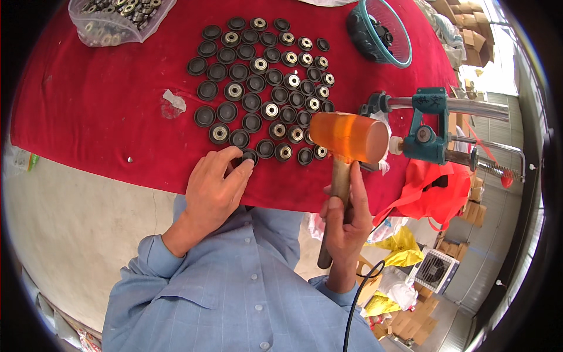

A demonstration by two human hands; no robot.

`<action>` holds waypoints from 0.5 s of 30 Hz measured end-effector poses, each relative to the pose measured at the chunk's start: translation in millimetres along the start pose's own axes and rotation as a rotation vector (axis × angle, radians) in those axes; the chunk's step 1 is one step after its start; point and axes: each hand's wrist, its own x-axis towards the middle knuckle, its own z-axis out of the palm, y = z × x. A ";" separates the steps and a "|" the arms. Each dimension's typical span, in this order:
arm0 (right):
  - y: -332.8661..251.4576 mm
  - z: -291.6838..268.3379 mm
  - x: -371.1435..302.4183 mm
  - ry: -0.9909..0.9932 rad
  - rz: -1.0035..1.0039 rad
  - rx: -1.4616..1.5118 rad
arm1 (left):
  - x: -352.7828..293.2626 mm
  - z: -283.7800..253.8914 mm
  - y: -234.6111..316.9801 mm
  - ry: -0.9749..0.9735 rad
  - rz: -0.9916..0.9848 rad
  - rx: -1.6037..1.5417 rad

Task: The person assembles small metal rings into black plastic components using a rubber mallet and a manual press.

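Observation:
My right hand (346, 226) grips the wooden handle of a mallet (346, 136) with a translucent orange head, raised over the near right part of the table. My left hand (216, 185) is at the table's near edge, its thumb and fingers closed about a small black round cap (250, 155), partly hidden by the fingertips. Beyond it, many black round caps (207, 90) lie in loose rows on the red cloth (105, 111). Some of them have a shiny metal bearing (219, 134) seated inside; others show only their black hollow.
A clear plastic bag of bearings (111, 35) lies at the far left. A teal basket (404, 41) with black parts stands far right. A green clamped press (431, 126) with steel rods is on the right, above a red bag (434, 190). A black cable (352, 314) hangs near my right arm.

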 end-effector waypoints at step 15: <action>17.8 10.7 -17.2 -0.132 -0.339 -0.338 | 2.1 -0.9 1.0 -0.025 -0.017 0.013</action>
